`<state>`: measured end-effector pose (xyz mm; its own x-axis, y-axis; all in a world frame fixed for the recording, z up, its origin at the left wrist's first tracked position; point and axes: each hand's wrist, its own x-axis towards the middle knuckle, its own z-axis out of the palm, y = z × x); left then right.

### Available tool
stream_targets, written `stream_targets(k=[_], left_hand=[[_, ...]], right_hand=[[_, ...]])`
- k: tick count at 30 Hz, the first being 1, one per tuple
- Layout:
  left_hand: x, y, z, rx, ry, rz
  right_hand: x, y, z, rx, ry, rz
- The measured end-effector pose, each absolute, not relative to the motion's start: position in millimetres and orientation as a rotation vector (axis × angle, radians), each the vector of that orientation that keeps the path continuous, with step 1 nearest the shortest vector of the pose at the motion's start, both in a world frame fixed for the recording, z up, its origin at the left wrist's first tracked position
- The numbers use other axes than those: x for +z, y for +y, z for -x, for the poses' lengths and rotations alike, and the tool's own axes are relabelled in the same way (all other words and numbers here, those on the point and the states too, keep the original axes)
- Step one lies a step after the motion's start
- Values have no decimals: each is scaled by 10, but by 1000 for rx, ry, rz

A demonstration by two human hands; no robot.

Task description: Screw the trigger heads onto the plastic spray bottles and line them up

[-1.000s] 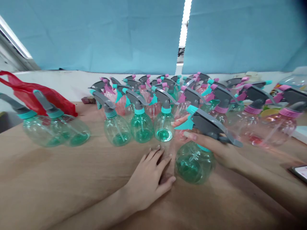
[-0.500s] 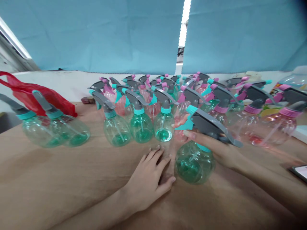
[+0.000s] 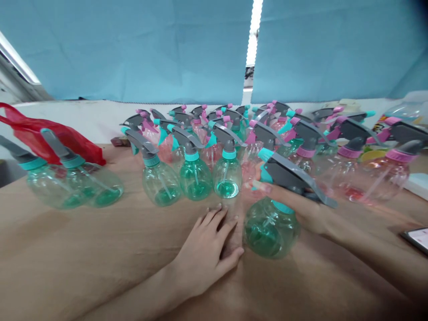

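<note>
My right hand (image 3: 297, 203) is wrapped round the neck of a green spray bottle (image 3: 270, 232), its fingers over the teal trigger. The bottle has a grey head with a teal nozzle pointing left, and green liquid low inside. It tilts slightly; whether its base touches the table is unclear. My left hand (image 3: 209, 249) lies on the wooden table, fingers spread, holding nothing, just left of that bottle. Beyond it stand three green spray bottles in a front row, the nearest being a spray bottle (image 3: 227, 176) with a teal collar.
Several pink and green spray bottles crowd the back, including a pink spray bottle (image 3: 384, 178) at right. Two green spray bottles (image 3: 103, 183) stand at left before a red plastic bag (image 3: 67, 138). A phone (image 3: 416, 238) lies at the right edge. Blue sheeting (image 3: 150, 49) hangs behind.
The fingers of my right hand have drawn the spray bottle's trigger in towards its neck. My left hand stays in place. The view has shifted slightly.
</note>
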<state>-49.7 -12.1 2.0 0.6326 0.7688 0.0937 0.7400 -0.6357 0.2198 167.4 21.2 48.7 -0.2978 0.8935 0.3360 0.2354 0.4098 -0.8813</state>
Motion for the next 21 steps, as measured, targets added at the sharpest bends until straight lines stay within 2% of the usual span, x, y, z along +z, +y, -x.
stream_targets(k=[8,21], left_hand=[[-6,-114,505,262,1255,-2700],[1,-115,501,257,1243,-2683]], right_hand=[[610,173,-1579,1080,-1648,920],[606,200,-1597,1063,-1697,914]])
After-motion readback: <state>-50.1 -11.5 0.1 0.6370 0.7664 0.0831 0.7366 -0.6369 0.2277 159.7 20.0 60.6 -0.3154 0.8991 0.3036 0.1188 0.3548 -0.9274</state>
